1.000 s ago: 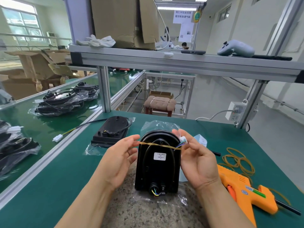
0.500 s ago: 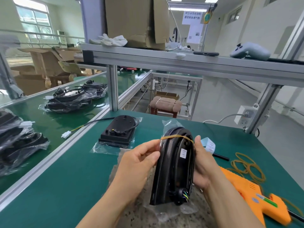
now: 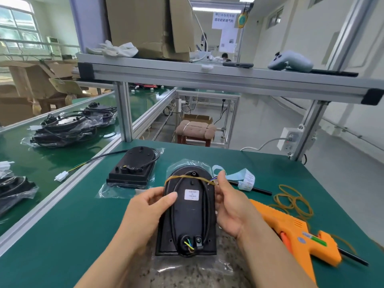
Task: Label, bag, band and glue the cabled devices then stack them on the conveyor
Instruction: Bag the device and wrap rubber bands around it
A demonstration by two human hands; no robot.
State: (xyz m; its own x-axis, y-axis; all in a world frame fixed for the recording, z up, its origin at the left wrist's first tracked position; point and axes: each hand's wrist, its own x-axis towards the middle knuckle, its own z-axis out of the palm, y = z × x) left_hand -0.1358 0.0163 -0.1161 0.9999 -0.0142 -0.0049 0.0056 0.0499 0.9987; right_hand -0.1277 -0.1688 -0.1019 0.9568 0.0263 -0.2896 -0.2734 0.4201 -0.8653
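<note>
Rigid, likely light but bag-slick cabled device (image 3: 188, 217) was gripped at its side edges by curled fingers of left hand (image 3: 148, 213) and right hand (image 3: 231, 210).

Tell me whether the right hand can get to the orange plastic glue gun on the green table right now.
Probably yes, once freed. The orange plastic glue gun lies right beside the right hand, nothing between them, but that hand grips the edge of the black bagged device and must let go first.

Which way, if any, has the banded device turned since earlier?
Yes. The banded device has rolled from edge-on to label side up, level with the green table.
</note>
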